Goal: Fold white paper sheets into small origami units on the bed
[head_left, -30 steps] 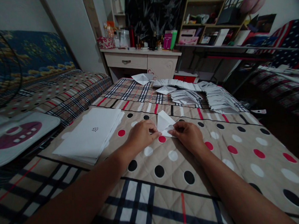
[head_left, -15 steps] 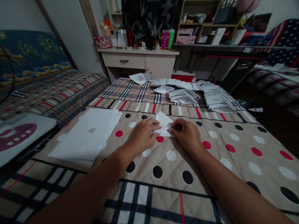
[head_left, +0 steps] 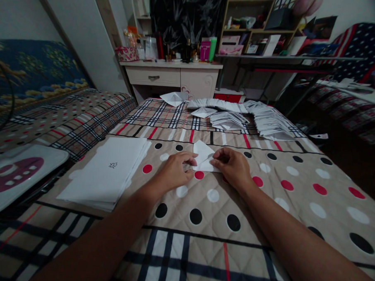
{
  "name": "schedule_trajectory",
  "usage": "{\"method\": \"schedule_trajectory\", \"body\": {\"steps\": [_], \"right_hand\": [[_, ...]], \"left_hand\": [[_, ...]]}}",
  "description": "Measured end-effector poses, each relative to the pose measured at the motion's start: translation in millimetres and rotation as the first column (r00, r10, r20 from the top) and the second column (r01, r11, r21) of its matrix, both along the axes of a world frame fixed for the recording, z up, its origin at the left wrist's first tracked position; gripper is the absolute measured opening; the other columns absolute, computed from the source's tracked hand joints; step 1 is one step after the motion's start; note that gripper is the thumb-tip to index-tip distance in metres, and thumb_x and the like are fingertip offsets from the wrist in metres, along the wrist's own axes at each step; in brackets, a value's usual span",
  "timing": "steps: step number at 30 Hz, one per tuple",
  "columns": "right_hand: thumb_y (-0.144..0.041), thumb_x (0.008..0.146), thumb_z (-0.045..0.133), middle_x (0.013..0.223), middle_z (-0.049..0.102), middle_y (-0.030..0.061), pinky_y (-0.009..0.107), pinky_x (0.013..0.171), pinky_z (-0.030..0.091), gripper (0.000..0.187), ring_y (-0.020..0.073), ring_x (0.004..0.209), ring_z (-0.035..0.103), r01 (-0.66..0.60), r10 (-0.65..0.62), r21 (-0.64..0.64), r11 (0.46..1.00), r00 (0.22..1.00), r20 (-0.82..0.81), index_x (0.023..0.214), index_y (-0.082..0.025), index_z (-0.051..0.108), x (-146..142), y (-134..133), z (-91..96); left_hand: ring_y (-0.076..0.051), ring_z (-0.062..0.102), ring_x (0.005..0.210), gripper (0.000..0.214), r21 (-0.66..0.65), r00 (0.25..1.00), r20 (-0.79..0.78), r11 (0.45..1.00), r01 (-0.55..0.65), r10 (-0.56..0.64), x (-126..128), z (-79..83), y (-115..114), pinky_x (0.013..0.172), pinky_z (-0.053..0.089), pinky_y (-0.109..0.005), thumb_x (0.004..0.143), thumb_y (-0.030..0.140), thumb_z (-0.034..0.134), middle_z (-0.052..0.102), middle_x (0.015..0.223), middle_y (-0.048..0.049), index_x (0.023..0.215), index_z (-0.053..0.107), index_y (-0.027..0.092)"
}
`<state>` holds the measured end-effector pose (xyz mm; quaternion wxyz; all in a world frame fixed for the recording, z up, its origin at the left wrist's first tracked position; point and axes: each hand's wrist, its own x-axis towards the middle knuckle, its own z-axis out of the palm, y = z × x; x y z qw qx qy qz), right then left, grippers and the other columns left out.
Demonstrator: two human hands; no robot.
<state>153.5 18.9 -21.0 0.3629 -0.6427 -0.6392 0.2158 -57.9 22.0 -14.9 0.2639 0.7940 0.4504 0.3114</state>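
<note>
A small sheet of white paper (head_left: 203,153), folded with a pointed top and a flap across it, lies on the dotted bedspread between my hands. My right hand (head_left: 233,165) pinches its right edge between thumb and fingers. At the left edge of the paper is my left hand (head_left: 176,169), its curved fingertips at or just touching the edge, thumb held apart from them. Left of my hands rests a stack of white sheets (head_left: 98,169) with a small dark printed mark on the top one.
Beyond my hands lie a folded paper piece (head_left: 203,112), a larger one (head_left: 174,99), a small pile of folded papers (head_left: 228,120) and a long curving row of them (head_left: 269,120). A white and purple plastic object (head_left: 24,172) sits at the left edge. A cluttered dresser (head_left: 172,73) stands behind.
My left thumb has come away from the folded paper and the left hand has drawn back slightly to the left. The right hand keeps its pinch. The view has shifted a little.
</note>
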Motion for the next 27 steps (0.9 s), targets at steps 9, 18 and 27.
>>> {"method": "schedule_trajectory", "body": {"steps": [9,18,27], "right_hand": [[-0.034,0.072,0.07,0.075,0.07,0.0038,0.028,0.057,0.046,0.017,0.0178,0.065,0.062,-0.026,0.041,0.063,0.998,0.966,-0.255,0.08,-0.02,0.065,-1.9,1.3,-7.4],[-0.027,0.073,0.069,0.074,0.07,0.0009,0.028,0.059,0.042,0.011,0.0174,0.067,0.062,-0.015,0.015,0.015,1.0,1.0,0.007,0.08,-0.022,0.063,-6.8,1.4,-0.7],[-0.025,0.071,0.073,0.075,0.07,-0.0003,0.028,0.059,0.039,0.014,0.0173,0.067,0.062,0.027,-0.027,0.008,1.0,0.996,0.083,0.081,-0.022,0.062,-11.1,1.0,3.9]], "left_hand": [[-0.022,0.067,0.108,0.011,-0.042,0.996,0.082,0.999,-0.022,0.025,1.4,-3.6,2.8,0.1,0.05,-0.041,0.076,0.01,0.07,0.072,0.119,-0.0083,0.069,0.068,0.018],[-0.019,0.066,0.099,0.016,-0.007,0.997,0.038,0.998,-0.068,0.068,6.0,-3.7,2.1,0.089,0.053,-0.036,0.074,0.006,0.065,0.067,0.114,-0.0088,0.062,0.065,0.016],[-0.019,0.065,0.098,0.016,0.01,0.996,0.039,0.996,-0.084,0.083,8.3,-4.1,1.7,0.085,0.052,-0.034,0.069,0.005,0.064,0.065,0.11,-0.0079,0.058,0.061,0.017]]}}
